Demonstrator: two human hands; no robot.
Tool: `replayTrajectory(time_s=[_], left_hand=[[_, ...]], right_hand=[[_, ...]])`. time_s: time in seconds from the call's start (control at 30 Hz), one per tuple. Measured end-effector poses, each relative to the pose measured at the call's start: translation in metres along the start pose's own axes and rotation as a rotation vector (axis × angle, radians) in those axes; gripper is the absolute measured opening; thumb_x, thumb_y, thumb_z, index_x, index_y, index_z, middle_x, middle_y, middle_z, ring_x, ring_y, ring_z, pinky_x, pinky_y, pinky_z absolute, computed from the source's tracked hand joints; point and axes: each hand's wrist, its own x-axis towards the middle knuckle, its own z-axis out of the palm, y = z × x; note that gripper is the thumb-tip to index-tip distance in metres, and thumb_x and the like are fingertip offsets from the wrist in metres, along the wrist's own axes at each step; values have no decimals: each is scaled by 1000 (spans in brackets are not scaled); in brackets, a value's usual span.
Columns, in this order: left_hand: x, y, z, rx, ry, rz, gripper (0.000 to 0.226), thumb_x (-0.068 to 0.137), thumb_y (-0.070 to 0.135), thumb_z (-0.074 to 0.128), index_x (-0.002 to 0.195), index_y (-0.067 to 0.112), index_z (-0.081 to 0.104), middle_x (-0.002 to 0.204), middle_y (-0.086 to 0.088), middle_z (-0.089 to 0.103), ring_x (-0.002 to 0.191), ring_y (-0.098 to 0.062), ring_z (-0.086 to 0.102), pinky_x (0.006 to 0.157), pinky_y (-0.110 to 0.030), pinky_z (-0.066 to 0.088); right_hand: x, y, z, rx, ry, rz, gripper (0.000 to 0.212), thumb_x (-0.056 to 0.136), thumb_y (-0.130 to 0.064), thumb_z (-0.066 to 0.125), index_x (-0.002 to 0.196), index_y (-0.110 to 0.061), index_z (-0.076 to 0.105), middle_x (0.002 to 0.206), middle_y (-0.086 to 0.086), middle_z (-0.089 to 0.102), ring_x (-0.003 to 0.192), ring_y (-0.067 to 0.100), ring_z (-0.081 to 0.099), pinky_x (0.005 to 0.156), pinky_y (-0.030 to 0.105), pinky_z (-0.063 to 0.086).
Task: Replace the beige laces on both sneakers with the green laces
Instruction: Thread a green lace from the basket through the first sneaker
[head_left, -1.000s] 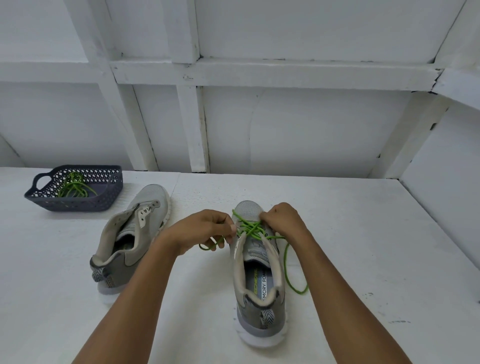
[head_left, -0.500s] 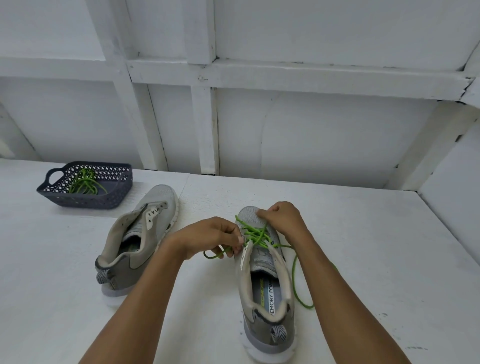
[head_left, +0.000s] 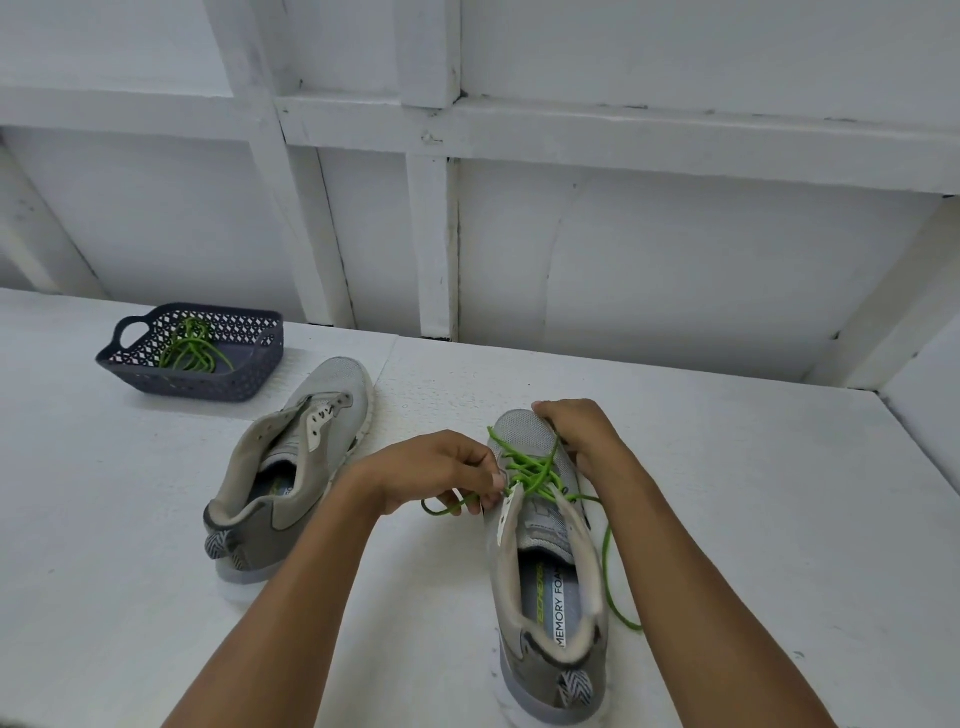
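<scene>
A grey sneaker (head_left: 545, 582) stands upright in front of me, toe pointing away, with a green lace (head_left: 530, 467) crossed through its lower eyelets. My left hand (head_left: 441, 473) pinches one end of that lace at the shoe's left eyelet flap. My right hand (head_left: 576, 431) rests on the toe end of the shoe, fingers closed over the lace on the right side. A loose lace tail (head_left: 610, 577) hangs down the shoe's right side onto the table. A second grey sneaker (head_left: 301, 467) lies to the left without any lace.
A dark blue perforated basket (head_left: 208, 384) at the far left holds another green lace (head_left: 189, 351). The white table (head_left: 753, 519) meets a white panelled wall at the back and a side wall on the right.
The view has shifted, so everything sits further right and lower in frame. My hands stay on the same lace and shoe, with only small finger movement.
</scene>
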Motion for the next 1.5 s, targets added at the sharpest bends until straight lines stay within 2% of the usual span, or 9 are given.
replayTrajectory(time_s=[0.27, 0.47, 0.57, 0.67, 0.87, 1.07, 1.17, 1.27, 1.5], left_hand=[[3, -2, -3, -51, -5, 57, 5, 79, 21, 68, 75, 17, 69, 86, -5, 72, 81, -15, 64, 76, -33, 49], [-3, 5, -9, -671, 37, 386, 16, 83, 13, 56, 67, 10, 58, 85, -18, 67, 92, -36, 66, 89, -44, 54], [-12, 18, -15, -839, 148, 319, 23, 87, 19, 50, 64, 16, 47, 59, -3, 46, 46, -16, 45, 49, -27, 49], [-16, 17, -17, -519, 315, 141, 20, 91, 16, 57, 74, 16, 48, 62, -1, 46, 46, -10, 24, 40, -18, 20], [-28, 10, 3, 205, 69, 10, 7, 91, 14, 67, 86, 18, 69, 64, 12, 60, 50, -6, 39, 47, -21, 28], [-37, 18, -3, -444, 286, 288, 9, 88, 16, 59, 80, 12, 57, 95, -14, 71, 91, -25, 67, 83, -37, 53], [-42, 24, -1, -688, 331, 295, 20, 99, 17, 46, 79, 15, 47, 72, -9, 53, 59, -24, 53, 58, -35, 54], [-37, 21, 6, -400, 403, 123, 15, 98, 19, 54, 85, 13, 50, 67, -1, 46, 50, -12, 30, 43, -23, 27], [-36, 14, 23, 68, 197, 37, 13, 95, 15, 62, 83, 9, 65, 61, 8, 55, 51, -9, 34, 47, -23, 27]], right_hand=[[-9, 3, -8, 32, -69, -209, 14, 95, -6, 57, 92, -10, 69, 93, -2, 67, 85, 6, 59, 68, 19, 44], [-17, 15, -23, 30, -140, -252, 16, 98, -10, 55, 92, -12, 69, 109, 5, 71, 101, 19, 63, 91, 39, 51], [-23, 16, -30, 19, -143, -266, 16, 99, -11, 54, 91, -16, 68, 112, 3, 70, 103, 17, 62, 89, 37, 52], [-33, 18, -35, 8, -125, -282, 12, 97, -15, 58, 89, -17, 67, 109, 3, 69, 97, 13, 61, 78, 29, 50], [-56, 20, -48, -44, -149, -324, 5, 95, -18, 61, 92, -17, 63, 92, -1, 65, 80, 14, 60, 66, 26, 46], [-76, 21, -66, -138, -229, -235, 25, 98, -38, 56, 101, -13, 59, 97, 4, 67, 75, 15, 60, 63, 27, 45], [-85, 25, -68, -177, -308, -207, 34, 99, -43, 53, 99, -10, 62, 86, 5, 69, 70, 15, 61, 62, 28, 45], [-91, 29, -66, -166, -308, -214, 38, 100, -44, 50, 97, -9, 66, 66, 0, 58, 57, 12, 50, 59, 27, 41], [-102, 37, -73, -201, -323, -249, 33, 94, -33, 66, 66, -14, 62, 57, -6, 35, 53, 10, 27, 51, 22, 26]])
